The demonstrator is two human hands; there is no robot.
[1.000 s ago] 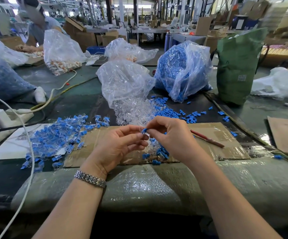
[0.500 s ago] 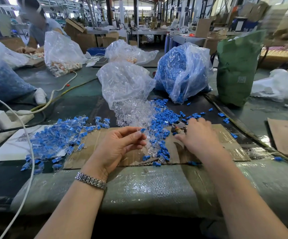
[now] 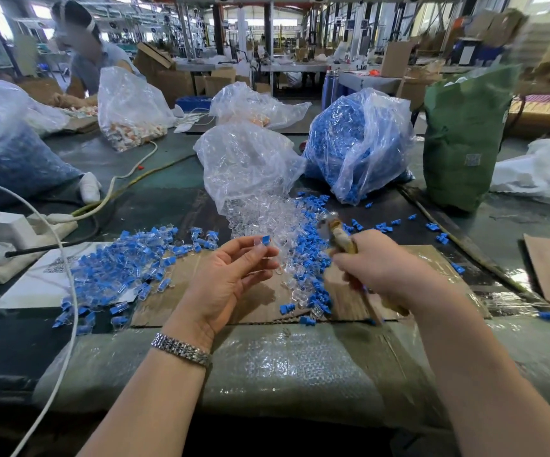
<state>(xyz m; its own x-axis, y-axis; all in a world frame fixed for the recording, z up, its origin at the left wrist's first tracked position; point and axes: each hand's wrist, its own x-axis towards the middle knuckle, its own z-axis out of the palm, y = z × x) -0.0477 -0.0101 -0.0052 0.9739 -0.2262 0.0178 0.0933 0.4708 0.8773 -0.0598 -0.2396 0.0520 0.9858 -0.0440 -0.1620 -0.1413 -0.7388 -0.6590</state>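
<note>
1. Green-grey table (image 3: 154,179) lies under me, its near edge padded with bubble wrap (image 3: 283,367). A cardboard sheet (image 3: 257,301) sits on it beneath my hands.
2. My left hand (image 3: 230,278), palm up above the cardboard, pinches a piece (image 3: 264,240) between thumb and fingertips: a clear tube with a blue cap on its end.
3. My right hand (image 3: 382,262) is curled round a tool (image 3: 339,237) with a pale handle. Its head points towards the piece, near it but apart.
4. Capped pieces lie in a heap (image 3: 125,268) to the left, partly on white paper.
5. Loose blue caps (image 3: 313,258) and clear tubes (image 3: 260,216) spill out between my hands from a clear bag (image 3: 247,159).
6. Behind them stand a bag of caps (image 3: 356,143) and, further right, a green sack (image 3: 461,136).
7. A power strip (image 3: 13,229) with a white cable (image 3: 65,291) sits at the left.
8. Around me is a big workshop hall with pillars, more tables and cardboard boxes. Another person (image 3: 85,51) works at the far left.
9. Blur smears the tool, so I cannot tell what kind of head it has. My fingers hide part of the handle.
10. One more bag at the left edge is cut off.
</note>
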